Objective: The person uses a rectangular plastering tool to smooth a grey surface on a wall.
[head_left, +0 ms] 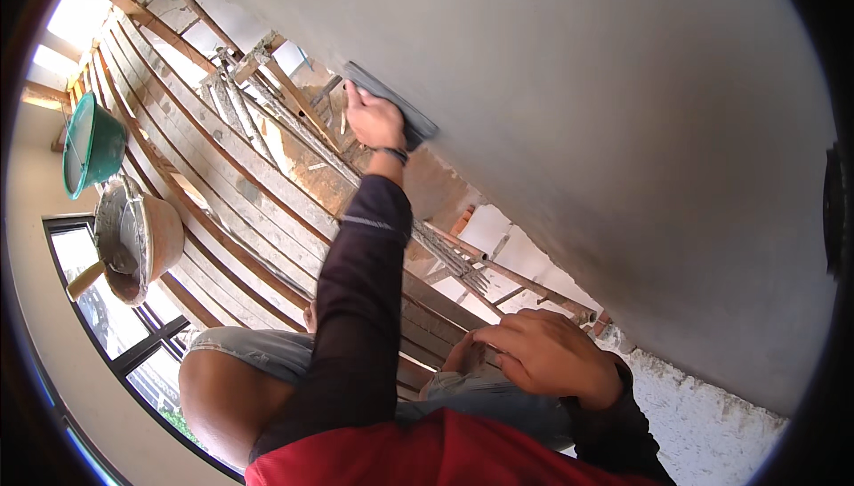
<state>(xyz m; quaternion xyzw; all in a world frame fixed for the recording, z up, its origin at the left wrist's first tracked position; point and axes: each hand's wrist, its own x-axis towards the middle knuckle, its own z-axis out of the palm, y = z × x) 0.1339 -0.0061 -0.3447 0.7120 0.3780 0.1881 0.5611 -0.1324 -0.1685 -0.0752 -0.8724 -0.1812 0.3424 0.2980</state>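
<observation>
The trowel lies along the wall's slanting lower-left edge, in the upper middle of the frame. Nearest, at the bottom, are the red shirt and a bent bare knee. At lower right, the right hand has its fingers loosely bent and slightly apart, just above the jeans; whether its palm touches anything I cannot tell. Farther up, the left hand is closed around the back of the trowel. The grey wall opens broad and smooth to the right of the blade, leaving wide sideways room; along its lower-left edge, poles crowd the gap beside the planks. At the left, a pale tub, with a wooden handle jutting past its rim, stands just beside a green bucket; beyond the tub is a dark-framed window.
</observation>
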